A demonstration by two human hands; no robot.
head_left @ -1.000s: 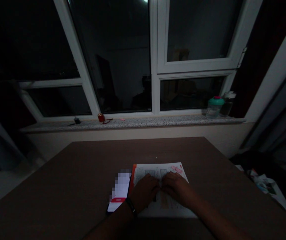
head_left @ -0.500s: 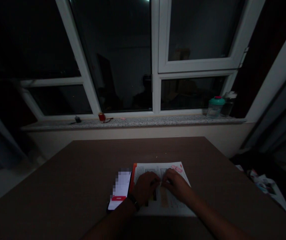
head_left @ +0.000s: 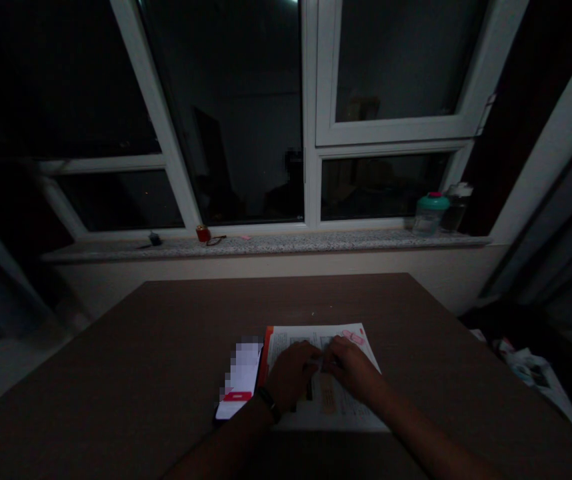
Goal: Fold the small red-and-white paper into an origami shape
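A printed book or booklet [head_left: 361, 407] with an orange left edge lies on the table under both hands. My left hand [head_left: 291, 373], with a dark band at the wrist, is closed in a pinch above the middle of the page. Facing it, my right hand [head_left: 349, 363] pinches too, its fingertips almost meeting the left ones. Something small and pale seems to sit between them, too dim to name. Below the fingertips a tan block [head_left: 328, 393] shows on the page. Pink shapes [head_left: 353, 337] are near the page's top right corner.
A lit phone [head_left: 241, 373] lies left of the book on the brown table [head_left: 176, 353]. Behind, the window sill [head_left: 276, 245] holds a red jar [head_left: 203, 233], a small dark item [head_left: 155, 239] and a teal-lidded bottle [head_left: 431, 213]. Papers [head_left: 536, 373] are beyond the table's right edge.
Both hands stay nearly in place over the page; only the fingertips shift slightly. The book and phone have not moved.
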